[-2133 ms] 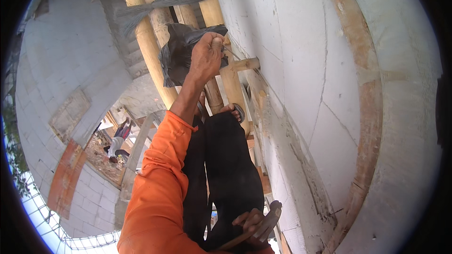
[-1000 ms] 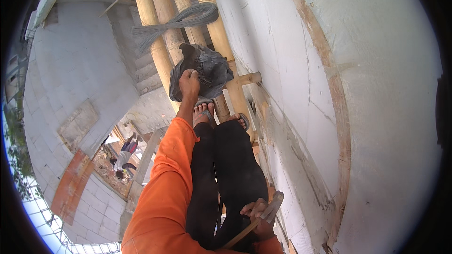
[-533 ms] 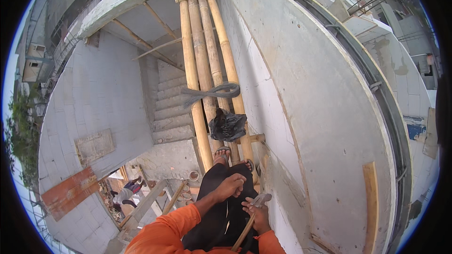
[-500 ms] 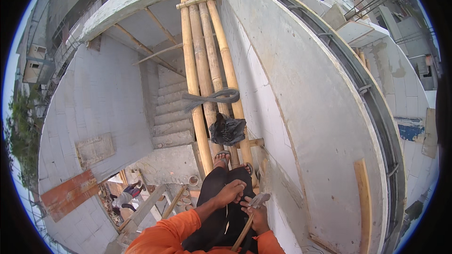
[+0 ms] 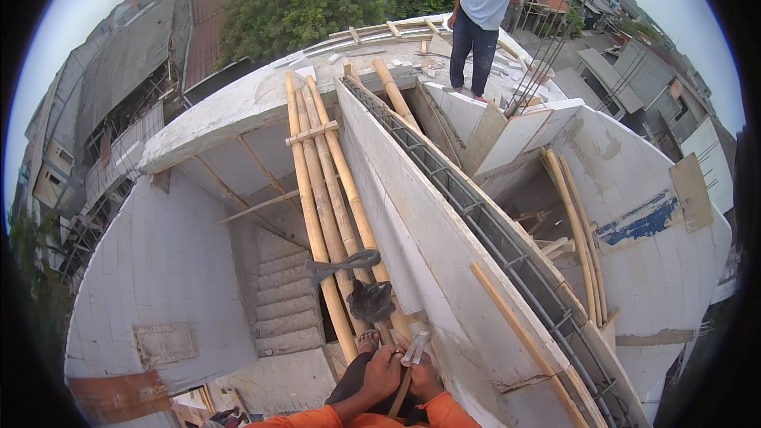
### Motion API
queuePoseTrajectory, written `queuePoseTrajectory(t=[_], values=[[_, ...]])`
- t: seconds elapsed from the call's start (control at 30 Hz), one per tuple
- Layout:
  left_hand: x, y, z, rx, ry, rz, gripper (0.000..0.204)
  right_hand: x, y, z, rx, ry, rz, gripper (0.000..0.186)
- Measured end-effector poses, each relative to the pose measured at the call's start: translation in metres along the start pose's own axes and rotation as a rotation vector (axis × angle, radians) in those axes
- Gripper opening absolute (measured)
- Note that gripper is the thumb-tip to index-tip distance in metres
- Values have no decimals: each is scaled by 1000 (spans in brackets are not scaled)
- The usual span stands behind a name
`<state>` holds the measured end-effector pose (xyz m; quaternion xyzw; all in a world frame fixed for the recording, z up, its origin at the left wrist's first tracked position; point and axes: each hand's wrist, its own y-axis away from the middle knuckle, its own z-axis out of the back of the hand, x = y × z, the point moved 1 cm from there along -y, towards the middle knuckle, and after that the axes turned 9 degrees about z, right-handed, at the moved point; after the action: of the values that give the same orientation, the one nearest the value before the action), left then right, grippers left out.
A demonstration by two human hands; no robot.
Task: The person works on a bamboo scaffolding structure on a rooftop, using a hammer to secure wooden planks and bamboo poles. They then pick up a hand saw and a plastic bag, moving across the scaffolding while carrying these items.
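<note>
A claw hammer (image 5: 416, 348) with a grey metal head and wooden handle is upright in my right hand (image 5: 426, 377), its head at the top. My left hand (image 5: 384, 372) is closed close beside it, near the hammer's head; whatever its fingers hold, if anything, is hidden. I stand on several bamboo poles (image 5: 315, 182) laid lengthwise as a narrow walkway. Just ahead of my feet, a crumpled black plastic bag (image 5: 370, 301) rests on the poles. Beyond the bag lies a looped bundle of grey tie wire (image 5: 342, 265).
Below on the left, concrete stairs (image 5: 287, 295) drop into a deep opening. To my right runs a panel wall (image 5: 412, 214) with a steel rebar cage (image 5: 495, 246) along its top. A person (image 5: 482, 16) in a light shirt stands on the far slab.
The view has tilted up, bringing the far slab, rooftops and the whole standing person into sight. My left hand has moved in next to the hammer's head.
</note>
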<state>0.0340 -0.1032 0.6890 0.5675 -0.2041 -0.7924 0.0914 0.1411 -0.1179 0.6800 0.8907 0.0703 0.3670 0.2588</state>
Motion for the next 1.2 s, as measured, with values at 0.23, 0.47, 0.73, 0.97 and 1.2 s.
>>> queuePoseTrajectory(t=[0.23,0.47,0.73,0.97,1.2], values=[[-56,13,2,-31,-242,-385,16,21,10,-2,57,-38,63,51],[-78,15,8,58,-353,-520,23,58,33,-2,109,365,241,44],[-71,38,-12,416,136,-92,50,116,79,-32,112,303,404,40],[-119,78,-16,820,-53,80,45,150,114,-33,205,705,856,46],[-110,43,-28,744,-193,-374,29,182,141,-41,24,1097,952,25]])
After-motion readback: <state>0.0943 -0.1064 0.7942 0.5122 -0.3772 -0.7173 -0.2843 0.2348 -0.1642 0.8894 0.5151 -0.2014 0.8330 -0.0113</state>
